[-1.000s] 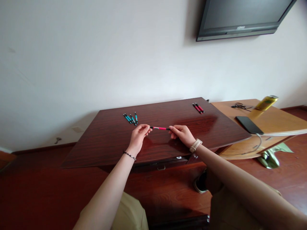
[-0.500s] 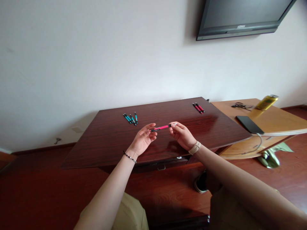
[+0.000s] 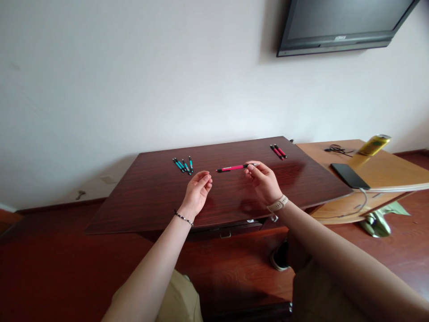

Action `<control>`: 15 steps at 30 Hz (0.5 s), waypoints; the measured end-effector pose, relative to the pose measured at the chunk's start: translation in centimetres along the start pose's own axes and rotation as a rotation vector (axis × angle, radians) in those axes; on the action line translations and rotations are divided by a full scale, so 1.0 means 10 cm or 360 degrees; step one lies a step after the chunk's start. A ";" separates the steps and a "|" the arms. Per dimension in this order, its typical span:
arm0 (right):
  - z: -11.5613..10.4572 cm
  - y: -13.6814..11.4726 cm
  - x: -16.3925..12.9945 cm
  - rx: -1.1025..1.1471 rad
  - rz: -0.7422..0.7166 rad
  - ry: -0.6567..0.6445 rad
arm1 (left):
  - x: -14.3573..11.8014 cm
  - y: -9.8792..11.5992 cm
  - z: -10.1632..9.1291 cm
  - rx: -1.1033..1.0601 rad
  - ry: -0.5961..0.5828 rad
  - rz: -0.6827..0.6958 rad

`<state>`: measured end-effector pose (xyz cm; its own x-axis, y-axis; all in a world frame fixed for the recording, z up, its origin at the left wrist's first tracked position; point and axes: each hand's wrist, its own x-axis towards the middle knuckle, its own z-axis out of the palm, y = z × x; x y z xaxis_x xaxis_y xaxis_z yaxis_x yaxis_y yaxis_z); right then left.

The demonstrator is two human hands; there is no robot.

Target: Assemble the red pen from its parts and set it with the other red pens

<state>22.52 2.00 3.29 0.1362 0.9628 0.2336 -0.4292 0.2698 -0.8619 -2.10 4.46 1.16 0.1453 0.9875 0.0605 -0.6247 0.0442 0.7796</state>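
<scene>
My right hand pinches a red ballpoint pen by one end, holding it roughly level above the dark table. The pen's other black end points left. A small gap separates it from my left hand, whose fingers are curled with the thumb pressed to them and nothing visible between. Several teal pens lie in a loose group beyond my left hand. At the table's far right, two more red pens lie side by side.
The dark wooden table stands against the white wall. Right of it, a lighter cabinet carries a phone with a cable, a coiled black cord and a yellow can. A television hangs above.
My left hand has come off the pen's end, and its fingers have closed together. My right hand has moved slightly right and up with the red pen.
</scene>
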 end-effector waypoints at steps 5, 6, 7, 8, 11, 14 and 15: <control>-0.08 -0.02 0.08 -0.0040 -0.0039 0.0097 | -0.11 0.05 0.05 0.0283 0.0006 0.0200; -0.09 -0.01 0.08 -0.0056 -0.0047 0.0107 | -0.14 0.06 0.08 0.0406 -0.0008 0.0261; -0.10 -0.01 0.08 -0.0068 -0.0052 0.0111 | -0.17 0.06 0.10 0.0532 -0.0030 0.0311; -0.10 0.00 0.08 -0.0074 -0.0055 0.0111 | -0.20 0.06 0.14 0.0643 -0.0060 0.0346; -0.12 0.02 0.07 -0.0064 -0.0055 0.0100 | -0.26 0.05 0.23 0.0820 -0.0184 0.0355; -0.12 0.05 0.07 -0.0031 -0.0047 0.0078 | -0.29 0.00 0.29 0.0905 -0.0291 0.0309; -0.12 0.06 0.06 -0.0018 -0.0039 0.0070 | -0.29 -0.01 0.31 0.0920 -0.0314 0.0301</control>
<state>23.40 2.76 2.37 0.1860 0.9540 0.2350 -0.4150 0.2931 -0.8613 -0.10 1.09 2.79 0.2459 0.9214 0.3009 -0.1465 -0.2715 0.9512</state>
